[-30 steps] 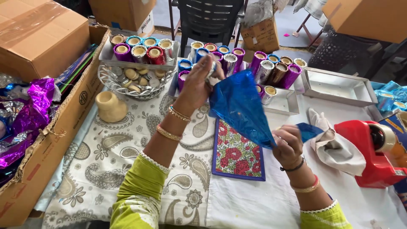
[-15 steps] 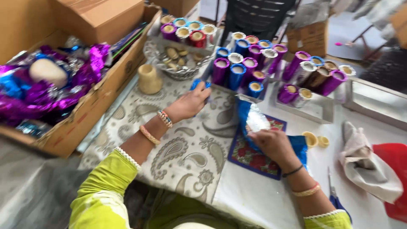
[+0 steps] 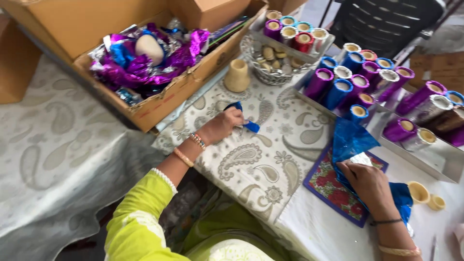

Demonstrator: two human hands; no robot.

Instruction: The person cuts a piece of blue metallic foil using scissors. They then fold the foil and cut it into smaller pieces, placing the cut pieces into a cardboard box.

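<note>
Leftmost, a cardboard box (image 3: 159, 104) holds crumpled purple and blue foil (image 3: 145, 55) on the tabletop (image 3: 270, 164), which wears a paisley cloth.
- Left hand (image 3: 223, 124): grip clenched on a blue foil scrap (image 3: 247, 123), knuckles down on the cloth, just beside the box; bangles on the wrist.
- Cream cup (image 3: 237, 76): upright, between box and wire basket (image 3: 270, 60); small pale pieces lie in the basket.
- Foil rolls (image 3: 338, 84): purple, blue, red and silver, standing upright in trays behind and right of the basket.
- Blue foil sheet (image 3: 350, 140): bunched and raised over a floral mat (image 3: 333, 188), its lower part under the right hand (image 3: 369, 183).
- Right hand: grip pressed flat on the sheet and a silver piece; whether it pinches them I cannot tell.
- Two small cream caps (image 3: 425, 195): right of that hand, apart from it.
</note>
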